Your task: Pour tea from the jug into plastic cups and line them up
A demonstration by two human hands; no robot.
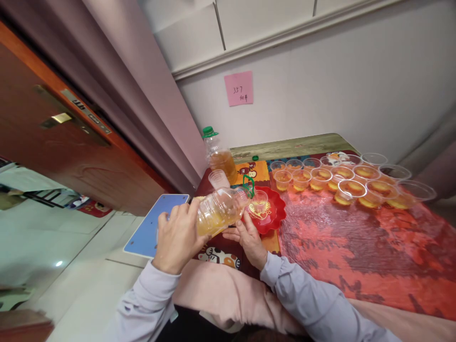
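1. Clear bottle (219,211) of yellow liquid: I have it tilted almost onto its side, neck toward the right, mouth close to a plastic cup (259,203) on a red scalloped tray (277,218).
2. My left hand (180,232) grips the bottle's base end, fingers curled over its upper side.
3. My right hand (252,240) sits just below the neck, thumb and fingers spread; I cannot tell whether they touch bottle or tray.
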